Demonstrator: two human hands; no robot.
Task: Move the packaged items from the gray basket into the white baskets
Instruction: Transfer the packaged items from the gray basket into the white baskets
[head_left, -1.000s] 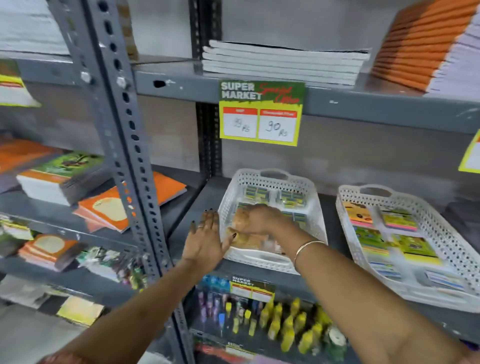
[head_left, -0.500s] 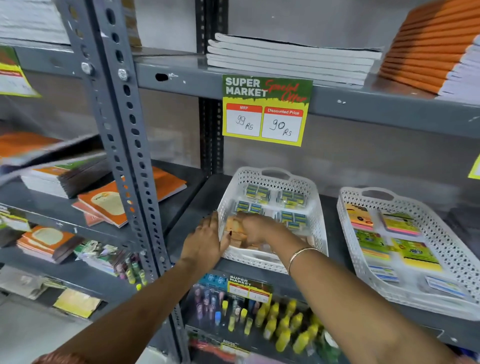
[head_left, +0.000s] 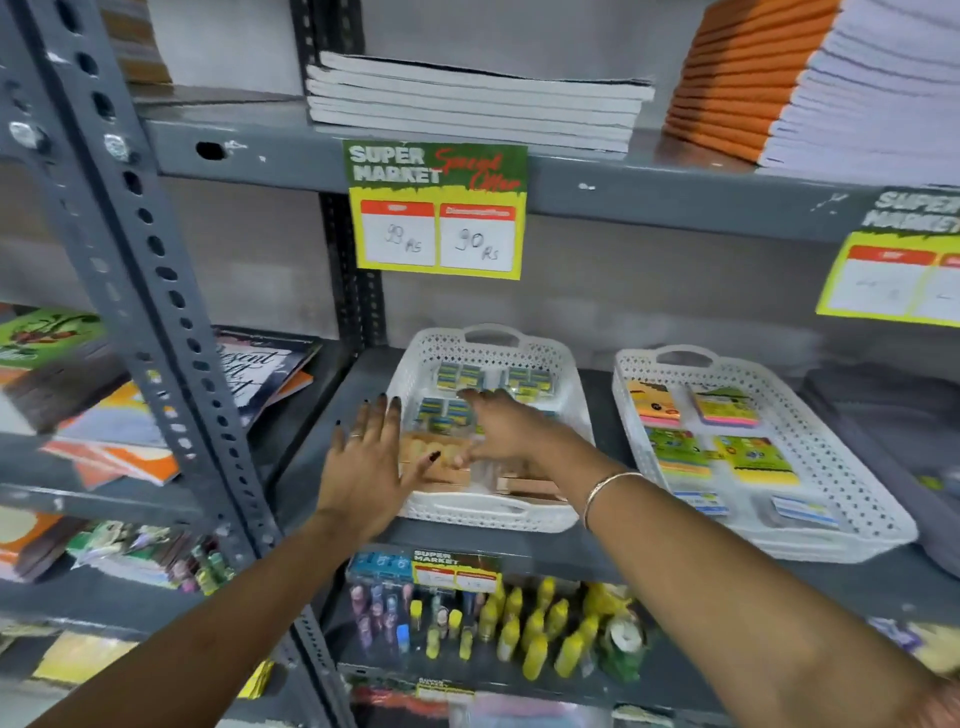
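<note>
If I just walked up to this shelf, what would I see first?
Probably the green and yellow price sign hanging from the upper shelf's edge. Just below it, two hands, the left hand and the right hand, spread open at a white basket of small packets. Bright yellow bottles line the shelf underneath.

Even, soft indoor light, with motion blur across the frame.

The grey shelves (head_left: 623, 192) were lit flatly from the front and above, with no hard glare; weak shadows sat under each shelf, and the bottles (head_left: 519, 629) below were dimmer. The price tag (head_left: 439, 210) read smeared, and the books (head_left: 104, 405) at left were streaked by blur. The upright post (head_left: 150, 291) leaned and bowed from wide-angle distortion, and the white basket (head_left: 769, 540) stayed fairly crisp.
</note>
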